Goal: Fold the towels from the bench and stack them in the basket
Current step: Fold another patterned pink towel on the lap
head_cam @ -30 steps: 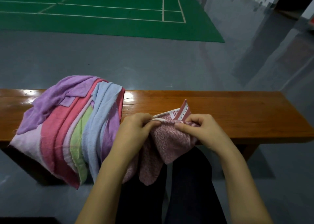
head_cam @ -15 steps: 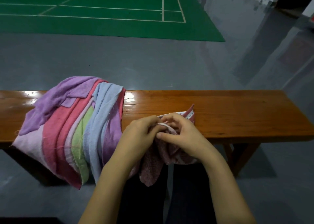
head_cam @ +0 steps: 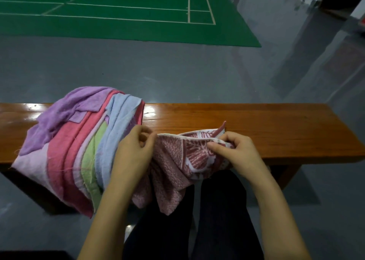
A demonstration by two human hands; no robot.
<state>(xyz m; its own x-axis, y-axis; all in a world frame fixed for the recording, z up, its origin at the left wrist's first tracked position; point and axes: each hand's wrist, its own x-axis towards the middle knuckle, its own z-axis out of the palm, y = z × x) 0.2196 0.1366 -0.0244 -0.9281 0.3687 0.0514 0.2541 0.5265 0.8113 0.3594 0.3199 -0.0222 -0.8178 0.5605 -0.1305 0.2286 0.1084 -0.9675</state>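
Observation:
A pink and white patterned towel point(head_cam: 177, 161) hangs over the near edge of the wooden bench point(head_cam: 266, 133). My left hand point(head_cam: 134, 151) pinches its white hem at the left corner. My right hand point(head_cam: 239, 153) grips the same hem farther right, so the top edge is stretched between them. The lower part of the towel droops in front of my dark trousers. A heap of towels point(head_cam: 75, 141) in purple, pink, green and light blue lies on the bench to the left, touching my left wrist. No basket is in view.
The bench runs across the whole view, with bare glossy wood to the right of my hands. Grey floor lies beyond it, and a green court mat point(head_cam: 118, 13) with white lines is farther off. My legs point(head_cam: 197, 220) are below the towel.
My hands were close together on the bunched towel. They have moved apart along the hem, the right one going right, and the towel's top edge is now spread out.

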